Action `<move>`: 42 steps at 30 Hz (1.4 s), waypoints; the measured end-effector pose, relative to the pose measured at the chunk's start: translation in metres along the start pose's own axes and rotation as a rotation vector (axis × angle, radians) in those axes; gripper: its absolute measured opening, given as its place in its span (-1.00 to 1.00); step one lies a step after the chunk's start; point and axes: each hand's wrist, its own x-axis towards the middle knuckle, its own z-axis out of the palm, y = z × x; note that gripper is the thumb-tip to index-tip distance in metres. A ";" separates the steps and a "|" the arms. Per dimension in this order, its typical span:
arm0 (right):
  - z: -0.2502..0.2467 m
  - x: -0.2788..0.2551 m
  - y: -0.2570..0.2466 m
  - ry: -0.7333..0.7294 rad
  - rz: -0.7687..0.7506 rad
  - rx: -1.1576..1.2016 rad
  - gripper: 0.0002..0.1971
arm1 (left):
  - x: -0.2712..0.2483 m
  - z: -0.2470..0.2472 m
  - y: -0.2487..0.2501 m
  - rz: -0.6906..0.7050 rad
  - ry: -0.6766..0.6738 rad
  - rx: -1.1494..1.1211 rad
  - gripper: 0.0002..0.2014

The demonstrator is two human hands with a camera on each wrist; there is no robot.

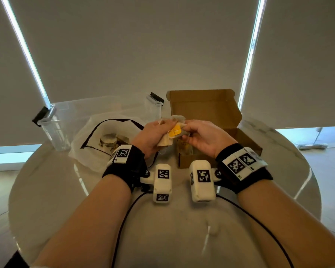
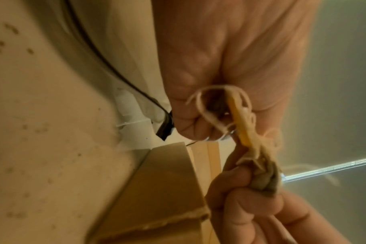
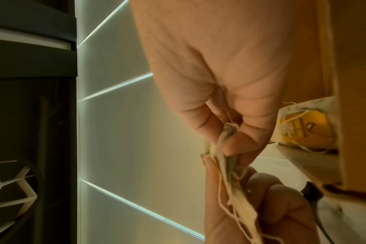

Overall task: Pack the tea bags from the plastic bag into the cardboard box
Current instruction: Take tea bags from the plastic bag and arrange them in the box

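Note:
Both hands meet above the near left corner of the open cardboard box (image 1: pixel 248 141), each holding part of a tangled bunch of tea bags (image 1: pixel 169 132) with a yellow tag (image 1: pixel 176 130). My left hand (image 1: pixel 153 134) grips paper bags and strings (image 2: pixel 236 115). My right hand (image 1: pixel 199 136) pinches one tea bag (image 3: pixel 227 137) between thumb and fingers. More tea bags (image 1: pixel 109 141) lie in the white plastic bag (image 1: pixel 89 151) on the left. A tea bag with a yellow tag (image 3: pixel 303 127) lies inside the box.
The box lid (image 1: pixel 203 107) stands upright behind the hands. Two clear plastic containers (image 1: pixel 54 130) (image 1: pixel 153 108) stand at the back left of the round marble table (image 1: pixel 46 190). Black cables (image 1: pixel 124 219) run along the table towards me.

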 end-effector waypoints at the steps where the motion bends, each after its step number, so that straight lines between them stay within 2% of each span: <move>1: 0.001 0.000 0.000 0.001 0.013 -0.014 -0.83 | 0.002 -0.002 -0.002 0.002 0.028 0.012 -0.84; 4: -0.002 0.001 -0.001 0.025 0.041 -0.042 -0.74 | 0.004 -0.004 -0.005 -0.006 0.139 -0.016 -0.87; 7: -0.011 0.001 -0.007 0.043 0.048 0.025 -0.70 | 0.005 -0.005 -0.005 -0.021 0.213 -0.137 -0.85; 14: -0.027 0.000 -0.011 0.083 0.071 0.277 -0.65 | 0.001 -0.005 -0.006 -0.068 0.150 -0.036 -0.88; 18: -0.026 0.002 -0.010 0.143 0.075 0.246 -0.66 | -0.001 -0.005 -0.006 -0.043 0.193 -0.033 -0.96; 19: -0.026 0.003 -0.010 0.156 0.063 0.227 -0.66 | -0.002 -0.005 -0.006 -0.038 0.197 -0.034 -0.92; 22: -0.028 0.004 -0.011 0.195 0.014 0.013 -0.71 | -0.006 -0.004 -0.005 -0.040 0.183 0.025 -0.72; 25: -0.031 0.004 -0.015 0.314 0.006 -0.409 -0.83 | -0.010 0.001 -0.004 -0.059 0.153 0.099 -0.80; 28: -0.036 0.004 -0.018 0.354 -0.035 -0.685 -0.88 | -0.010 0.004 -0.006 -0.104 0.177 0.192 -0.88; 32: -0.039 0.002 -0.018 0.350 -0.053 -0.877 -0.88 | -0.007 0.004 -0.011 -0.130 0.195 0.294 -0.88; 36: -0.041 0.000 -0.022 0.410 -0.059 -0.970 -0.87 | -0.004 0.002 -0.015 -0.119 0.238 0.330 -0.86; 40: -0.034 -0.001 -0.021 0.290 0.143 -0.940 -0.87 | -0.002 0.002 -0.015 -0.113 0.238 0.407 -0.77; 42: -0.030 0.001 -0.015 0.230 0.218 -1.013 -0.86 | -0.002 0.003 -0.016 -0.115 0.230 0.434 -0.72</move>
